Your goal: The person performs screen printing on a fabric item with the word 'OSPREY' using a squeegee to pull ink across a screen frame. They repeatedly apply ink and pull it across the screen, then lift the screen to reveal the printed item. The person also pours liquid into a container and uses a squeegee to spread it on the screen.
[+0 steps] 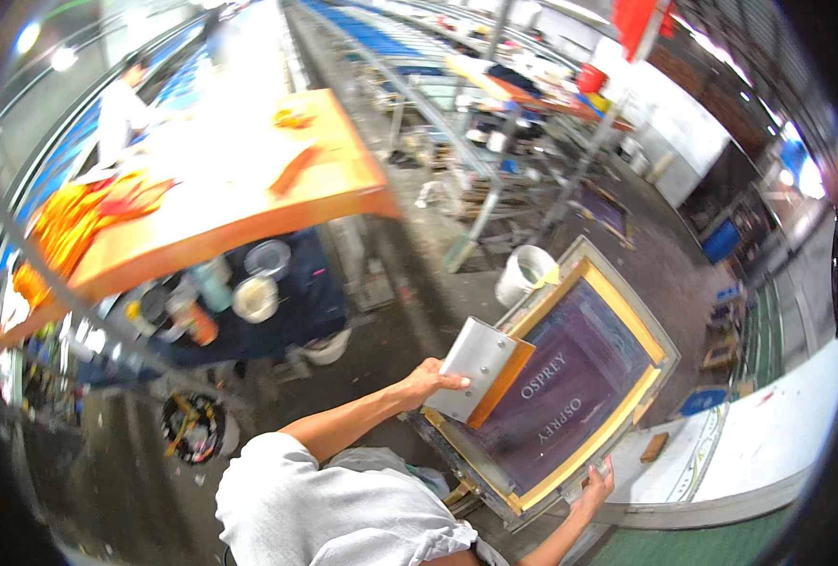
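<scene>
My left hand [425, 384] grips a squeegee [480, 363] with a wide grey metal holder, several bolts and an orange blade edge. The squeegee lies across the left part of a screen printing frame [584, 344], and I cannot tell whether it touches the mesh. Yellow tape borders the dark purple mesh, which carries two pale lines of lettering. At the frame's near right edge, my right hand [595, 487] holds the rim, its fingers partly hidden. The frame is tilted in front of my body.
An orange-edged table [367, 184] with orange cloth [74, 222] stands left, pots [255, 298] on the shelf below. A white bucket [522, 274] is behind the frame; another bucket [194, 427] holds tools. A white tabletop [730, 462] with a brown block [655, 447] lies right. A person [122, 111] is far left.
</scene>
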### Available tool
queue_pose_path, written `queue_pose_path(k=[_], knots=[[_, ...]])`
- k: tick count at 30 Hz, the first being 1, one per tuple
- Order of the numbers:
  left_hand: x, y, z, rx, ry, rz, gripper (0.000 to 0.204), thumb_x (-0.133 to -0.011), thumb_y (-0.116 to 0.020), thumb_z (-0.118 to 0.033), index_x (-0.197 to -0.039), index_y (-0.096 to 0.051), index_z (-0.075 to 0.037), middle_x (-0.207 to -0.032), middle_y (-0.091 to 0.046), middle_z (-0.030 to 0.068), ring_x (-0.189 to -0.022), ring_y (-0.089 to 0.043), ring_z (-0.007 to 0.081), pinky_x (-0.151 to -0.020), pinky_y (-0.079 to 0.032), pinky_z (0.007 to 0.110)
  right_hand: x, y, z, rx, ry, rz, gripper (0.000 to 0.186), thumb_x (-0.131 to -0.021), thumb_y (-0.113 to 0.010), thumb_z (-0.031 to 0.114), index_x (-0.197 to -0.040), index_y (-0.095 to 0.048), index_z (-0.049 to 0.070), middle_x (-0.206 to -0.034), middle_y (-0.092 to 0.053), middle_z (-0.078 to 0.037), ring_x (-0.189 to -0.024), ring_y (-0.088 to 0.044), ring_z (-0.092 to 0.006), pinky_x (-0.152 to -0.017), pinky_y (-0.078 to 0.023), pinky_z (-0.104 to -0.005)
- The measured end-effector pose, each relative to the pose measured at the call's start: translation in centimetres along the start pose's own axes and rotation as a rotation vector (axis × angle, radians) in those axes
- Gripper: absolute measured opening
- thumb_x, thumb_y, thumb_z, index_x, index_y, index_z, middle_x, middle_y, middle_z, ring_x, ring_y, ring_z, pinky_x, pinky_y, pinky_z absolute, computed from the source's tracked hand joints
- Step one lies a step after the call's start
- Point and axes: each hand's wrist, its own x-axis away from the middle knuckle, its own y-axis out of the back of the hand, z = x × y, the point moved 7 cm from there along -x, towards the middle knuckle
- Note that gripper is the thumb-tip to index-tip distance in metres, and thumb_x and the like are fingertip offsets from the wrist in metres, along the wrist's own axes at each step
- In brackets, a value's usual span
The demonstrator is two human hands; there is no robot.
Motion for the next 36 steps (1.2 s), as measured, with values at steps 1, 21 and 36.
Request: queue_pose_path(k=[1, 21, 36], knots=[[-3.9, -2.0, -1.1, 0.013, 0.011, 0.012, 0.059, -0.079, -0.088, -0.031, -0.122, -0.07, 0.005, -0.112, -0.073, 0.0166, -0.107, -0.068, 0.0276, -0.097, -0.052, 0.045, -4.3, 0.6, 1.1, 0.015, 0.01, -0.014, 0.056, -0.084, -0.063, -0.004, -0.139, -0.061, 0.002, -0.097, -0.07, -0.006, -0.073, -0.055, -0.0096, -0.064, -0.041, -0.0238], [-74.5, -27.3, -10.4, 0.131, -0.027, -0.031, 0.043, -0.084, -0.085, -0.021, -0.116, -0.073, 0.004, -0.101, -0.076, 0.0129, -0.091, -0.072, 0.0232, -0.085, -0.057, 0.037, -80.6, -6.7, 20.7, -0.011, 0.211, 0.045, 0.053, -0.086, -0.062, -0.005, -0.139, -0.061, -0.002, -0.093, -0.066, -0.001, -0.072, -0.056, -0.0092, -0.065, -0.044, -0.0256], [-136.8, -62.3, -7.7, -0.073, 0.167, 0.427, 0.058, -0.086, -0.082, -0.027, -0.129, -0.066, 0.008, -0.122, -0.07, 0.0187, -0.111, -0.067, 0.0309, -0.097, -0.05, 0.044, -126.9, 10.4, 21.3, -0.065, 0.147, -0.43, 0.058, -0.082, -0.066, -0.001, -0.14, -0.061, -0.001, -0.081, -0.06, 0.001, -0.059, -0.049, -0.0093, -0.053, -0.04, -0.0268]])
